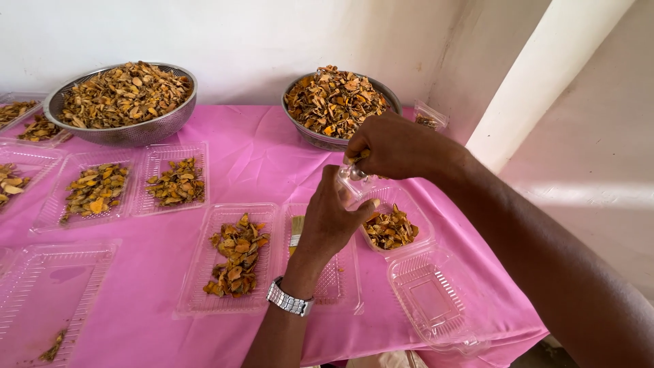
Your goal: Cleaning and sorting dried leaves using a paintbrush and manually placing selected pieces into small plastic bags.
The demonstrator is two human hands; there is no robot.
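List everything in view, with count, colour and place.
metal bowls: two, silver, heaped with orange-brown dried pieces, at the back
tablecloth: one, pink, over the table
clear plastic trays: several, most holding dried pieces, spread across the cloth
open hinged container: one, clear, right front, one half filled
brush: one, pale bristles, mostly hidden behind the left hand
wristwatch: one, silver, left wrist
left hand: centre
right hand: holding dried pieces above the container

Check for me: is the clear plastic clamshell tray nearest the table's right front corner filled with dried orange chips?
No: that clear plastic clamshell tray holds no chips, with only the pink tablecloth showing through it.
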